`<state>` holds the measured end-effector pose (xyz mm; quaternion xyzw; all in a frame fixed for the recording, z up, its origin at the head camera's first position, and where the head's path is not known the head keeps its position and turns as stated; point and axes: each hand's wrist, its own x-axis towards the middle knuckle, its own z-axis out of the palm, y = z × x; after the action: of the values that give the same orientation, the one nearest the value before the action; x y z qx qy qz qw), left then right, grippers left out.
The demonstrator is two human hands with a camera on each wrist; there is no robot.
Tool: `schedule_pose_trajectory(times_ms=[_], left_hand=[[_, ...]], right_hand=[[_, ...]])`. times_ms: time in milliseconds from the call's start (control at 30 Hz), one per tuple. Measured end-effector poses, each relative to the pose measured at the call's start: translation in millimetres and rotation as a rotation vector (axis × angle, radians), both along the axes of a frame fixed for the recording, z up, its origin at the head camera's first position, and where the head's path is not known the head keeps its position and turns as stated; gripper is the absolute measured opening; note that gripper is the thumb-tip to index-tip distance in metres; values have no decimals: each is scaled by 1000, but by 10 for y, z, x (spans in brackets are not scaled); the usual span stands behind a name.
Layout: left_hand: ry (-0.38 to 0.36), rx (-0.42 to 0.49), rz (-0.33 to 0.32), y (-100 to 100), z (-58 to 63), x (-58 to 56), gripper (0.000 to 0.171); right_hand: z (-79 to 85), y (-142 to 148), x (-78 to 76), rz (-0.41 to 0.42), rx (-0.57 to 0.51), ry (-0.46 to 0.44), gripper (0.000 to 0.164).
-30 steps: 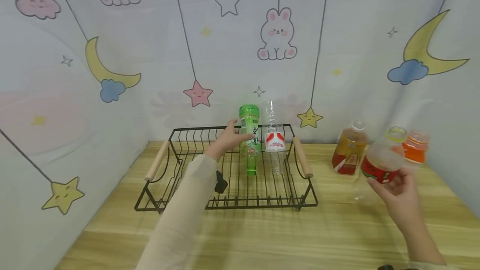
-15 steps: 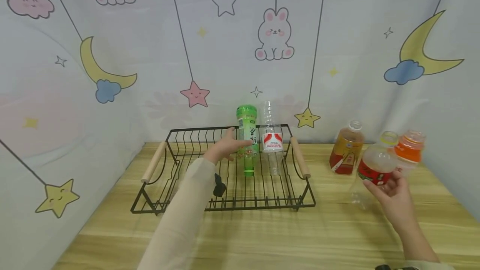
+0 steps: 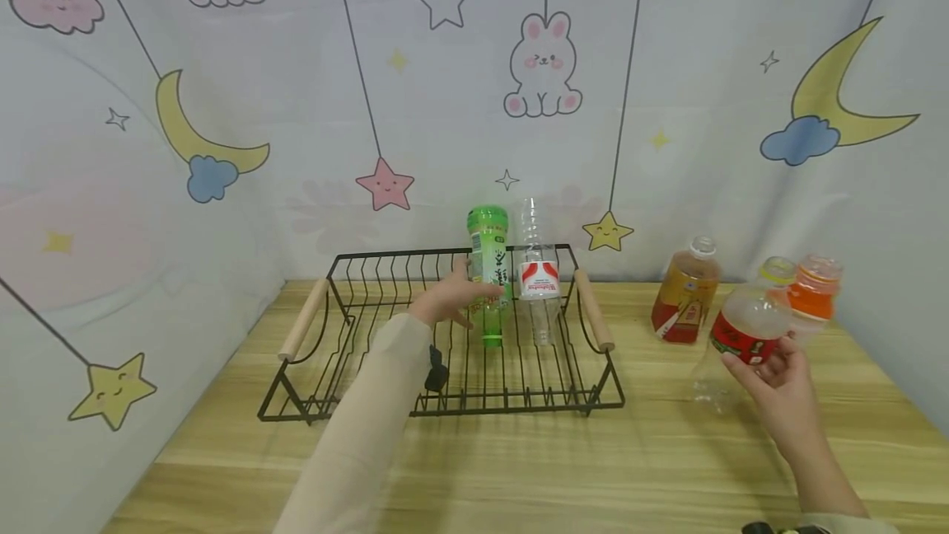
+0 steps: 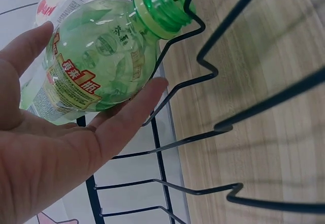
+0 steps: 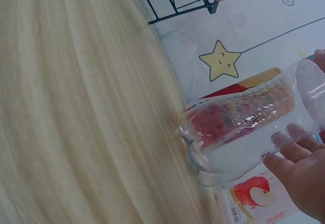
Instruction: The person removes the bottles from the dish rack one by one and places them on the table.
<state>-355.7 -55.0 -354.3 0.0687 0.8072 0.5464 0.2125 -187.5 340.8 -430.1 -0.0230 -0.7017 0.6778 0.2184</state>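
Note:
A green plastic bottle (image 3: 489, 270) leans neck-down in a black wire dish rack (image 3: 519, 410). My left hand (image 3: 454, 297) is at its left side, thumb in front of it and fingers spread; in the left wrist view the fingers of this hand (image 4: 56, 148) are fairly straight around the bottle (image 4: 104, 56). Right of it stands a clear bottle (image 3: 539, 285) with a red-and-white label, also neck-down. My right hand (image 3: 787, 390) grips a clear, red-labelled bottle (image 3: 749, 324), neck up and tilted. The right wrist view shows its clear lower body (image 5: 238, 148) beside the fingers.
An amber-and-red labelled bottle (image 3: 685, 295) and an orange-labelled bottle (image 3: 815, 291) stand near the held one on the wooden table (image 3: 534, 476). Wooden handles (image 3: 596, 311) flank the rack. A patterned curtain (image 3: 445, 105) hangs close behind.
My left hand has shifted slightly right, closer to the green bottle. The red-labelled bottle has changed its tilt slightly in my right hand. The racked bottles stay put.

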Motion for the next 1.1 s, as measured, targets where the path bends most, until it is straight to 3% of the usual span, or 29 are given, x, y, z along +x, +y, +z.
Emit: schedule_pose_trajectory(times_ms=[467,667,800,1000,1100], left_hand=[[10,11,2,0,45,13,98],[30,8,-1,-14,119,-5,90],[49,-18,-12,-22,240,2,92],[81,-42,-63,-68,492,86,92],[83,-48,-94,-98,621,158,91]], right_hand=[[21,-21,24,-28,77,-52,58],[59,-11,33,-53,82,11,61],[132,34,79,-39,85,62,66],[342,105,173,-49,133,37,78],[476,106,221,-94,254,33,80]])
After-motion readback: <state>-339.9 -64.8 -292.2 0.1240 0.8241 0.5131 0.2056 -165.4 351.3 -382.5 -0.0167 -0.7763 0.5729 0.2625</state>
